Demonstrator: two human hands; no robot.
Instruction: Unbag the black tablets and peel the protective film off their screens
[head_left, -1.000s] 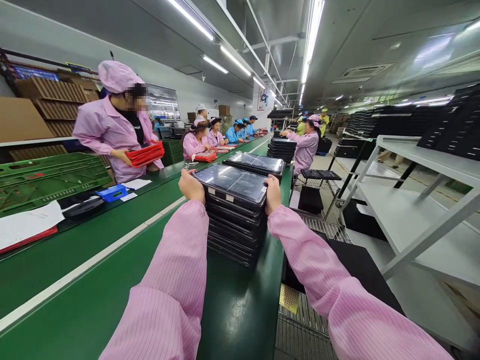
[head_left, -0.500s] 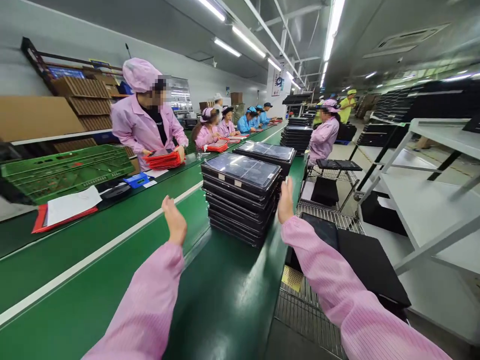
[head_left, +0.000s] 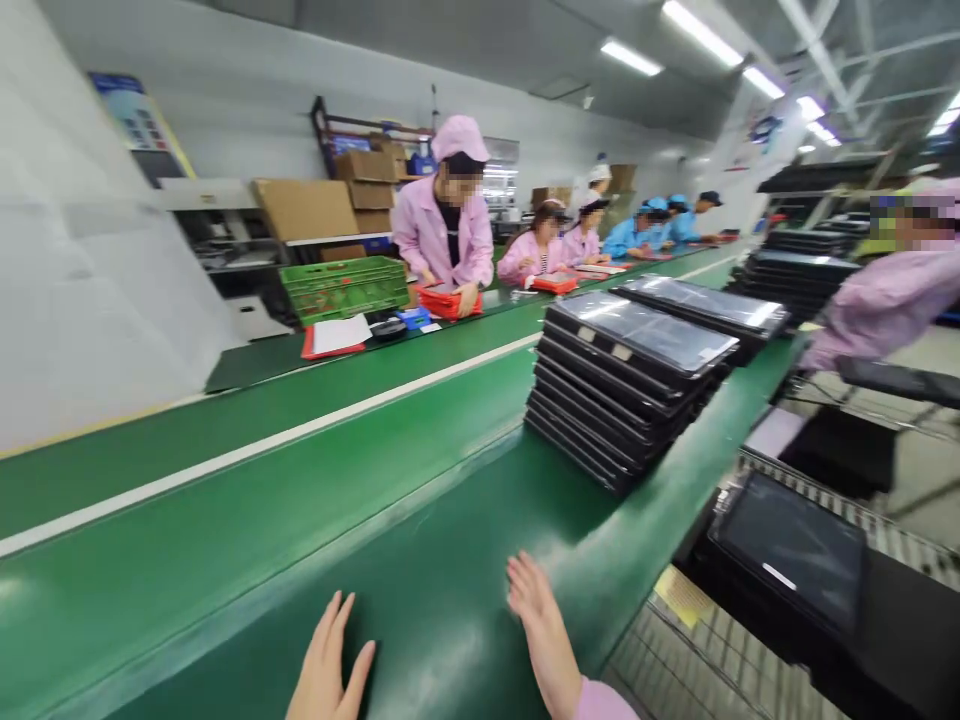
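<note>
Open, empty left hand (head_left: 328, 655) and right hand (head_left: 534, 610) over the green conveyor bench (head_left: 420, 560), apart from a stack of black film-covered panels (head_left: 619, 395) on it.

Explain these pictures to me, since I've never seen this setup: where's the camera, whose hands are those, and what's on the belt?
This is one view, from a camera worn on a person's head, looking along a production line. The bare hands at the bottom are that person's own: the left hand and right hand are open, empty and close to a green conveyor belt. Ahead on the belt sits a stack of flat black panels, with a second stack beyond. Across the belt, a co-worker in pink handles red items.
</note>
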